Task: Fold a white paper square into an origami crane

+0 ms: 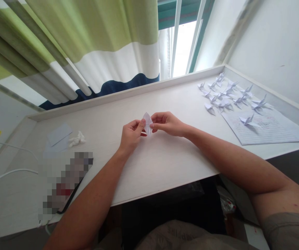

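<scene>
Head view: I see two bare arms [104, 182] reach over the long white desk [149, 166]. The left hand [132, 134] and right hand [168, 123], fingers curled nearly closed, pinch the small folded white paper diamond [148, 121] from both sides.

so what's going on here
A person sits at a white desk, holding a small folded paper in both hands, the left hand and the right hand gripping it from opposite sides. It is a narrow, pointed shape at this moment. Over to the right is a group of folded paper birds, one of them on the lined sheets. Flat white paper and a crumpled tissue lie to the left.
</scene>
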A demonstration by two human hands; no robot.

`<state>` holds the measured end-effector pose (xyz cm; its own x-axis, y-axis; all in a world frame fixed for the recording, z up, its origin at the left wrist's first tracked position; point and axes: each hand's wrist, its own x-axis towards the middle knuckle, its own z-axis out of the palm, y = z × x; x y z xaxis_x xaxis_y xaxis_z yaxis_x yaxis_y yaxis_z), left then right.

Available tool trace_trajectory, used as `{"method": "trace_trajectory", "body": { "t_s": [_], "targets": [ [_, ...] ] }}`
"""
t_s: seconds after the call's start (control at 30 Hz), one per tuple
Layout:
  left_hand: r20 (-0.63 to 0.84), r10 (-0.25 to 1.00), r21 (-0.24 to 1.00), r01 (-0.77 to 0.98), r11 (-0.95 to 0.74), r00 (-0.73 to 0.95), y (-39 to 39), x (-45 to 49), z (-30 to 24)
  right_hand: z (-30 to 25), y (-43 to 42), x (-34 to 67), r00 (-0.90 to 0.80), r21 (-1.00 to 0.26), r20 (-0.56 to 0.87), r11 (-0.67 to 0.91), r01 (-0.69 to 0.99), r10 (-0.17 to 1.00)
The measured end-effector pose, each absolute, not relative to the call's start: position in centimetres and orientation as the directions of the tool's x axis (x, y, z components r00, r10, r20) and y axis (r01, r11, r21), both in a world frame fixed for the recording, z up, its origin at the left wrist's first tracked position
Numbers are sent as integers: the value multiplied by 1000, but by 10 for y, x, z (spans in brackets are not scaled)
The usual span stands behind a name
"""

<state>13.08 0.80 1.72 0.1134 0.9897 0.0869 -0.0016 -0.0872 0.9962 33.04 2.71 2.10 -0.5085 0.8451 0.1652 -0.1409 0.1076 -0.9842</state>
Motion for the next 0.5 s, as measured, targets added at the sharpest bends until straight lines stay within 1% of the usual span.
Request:
{"method": "trace_trajectory", "body": {
  "t_s": [0.13,0.3,0.4,0.5],
  "targets": [
    [99,986,995,14,-101,136,7,132,16,24,25,330,-479,-986,161,119,-117,863],
    [149,971,980,102,-170,188,7,133,13,23,23,327,-406,-989,133,148,6,904],
    [170,970,967,163,-198,171,7,133,13,23,22,325,-396,-988,118,147,42,911],
    [207,966,942,233,-239,154,6,132,16,24,21,323,-354,-984,134,166,60,926]
  ]
}}
